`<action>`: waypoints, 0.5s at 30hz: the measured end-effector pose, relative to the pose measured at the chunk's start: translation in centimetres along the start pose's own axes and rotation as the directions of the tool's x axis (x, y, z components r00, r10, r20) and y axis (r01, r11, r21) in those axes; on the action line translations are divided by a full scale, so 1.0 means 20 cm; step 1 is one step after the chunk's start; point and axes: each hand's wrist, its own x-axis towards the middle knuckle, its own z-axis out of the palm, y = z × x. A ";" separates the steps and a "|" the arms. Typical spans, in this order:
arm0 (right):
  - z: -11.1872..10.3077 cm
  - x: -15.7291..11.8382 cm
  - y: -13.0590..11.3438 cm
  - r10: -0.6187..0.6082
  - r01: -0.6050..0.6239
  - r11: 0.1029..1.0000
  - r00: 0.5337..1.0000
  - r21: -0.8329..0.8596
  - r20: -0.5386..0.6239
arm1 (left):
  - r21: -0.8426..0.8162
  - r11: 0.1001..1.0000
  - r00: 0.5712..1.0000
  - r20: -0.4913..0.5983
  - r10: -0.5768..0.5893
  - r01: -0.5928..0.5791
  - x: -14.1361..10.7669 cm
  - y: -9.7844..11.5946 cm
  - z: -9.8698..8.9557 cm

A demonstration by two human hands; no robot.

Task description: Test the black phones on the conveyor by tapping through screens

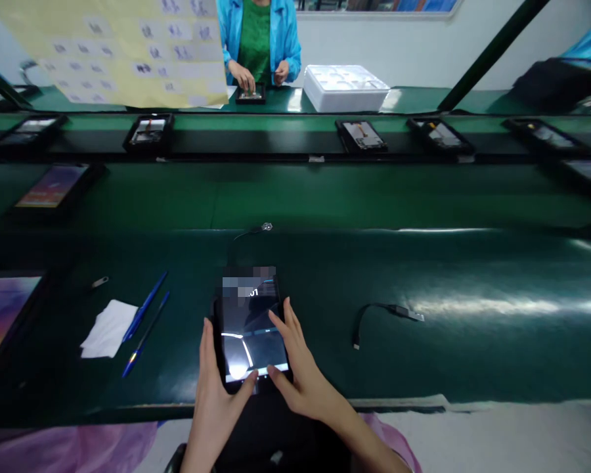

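Observation:
A black tablet (251, 328) with a lit, dark-toned screen is near the front edge of the bench, reflecting a bright light. My left hand (217, 391) grips its left side, fingers along the edge and thumb at the bottom of the screen. On the other side, my right hand (305, 378) holds the lower right corner, its thumb on the bottom edge and a finger over the screen. Beyond the tablet's top lies a thin cable (246, 233) with a metal-looking end. To the right is a short black USB cable (396, 310).
At left lie white paper (109, 330), two blue pens (145, 307) (145, 336) and a small metal-looking piece (100, 282). Lit tablets (54, 187) (7, 309) are further left. Opened devices (362, 136) line a dark strip. Across, a person (260, 46) handles a device beside a white foam box (345, 98).

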 end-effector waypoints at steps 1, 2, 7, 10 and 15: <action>0.00 0.00 0.00 -0.009 0.009 1.000 1.000 -0.001 0.002 | 0.002 1.000 1.000 -0.001 -0.007 0.007 0.00 -0.01 0.00; 0.00 0.00 0.00 -0.017 0.017 1.000 1.000 -0.003 0.004 | 0.008 1.000 1.000 0.000 -0.011 0.011 0.01 -0.01 0.00; -0.01 0.01 0.01 -0.036 0.036 0.999 0.999 0.015 0.006 | -0.011 1.000 1.000 0.021 -0.018 0.019 0.02 -0.04 0.00; -0.01 0.02 0.01 -0.027 0.027 0.999 1.000 0.035 0.014 | -0.100 0.993 0.998 0.024 -0.063 0.065 0.01 -0.02 -0.01; -0.01 0.01 0.02 -0.041 0.041 0.999 0.999 0.027 0.003 | -0.137 0.986 0.995 0.030 -0.095 0.098 0.00 0.00 -0.01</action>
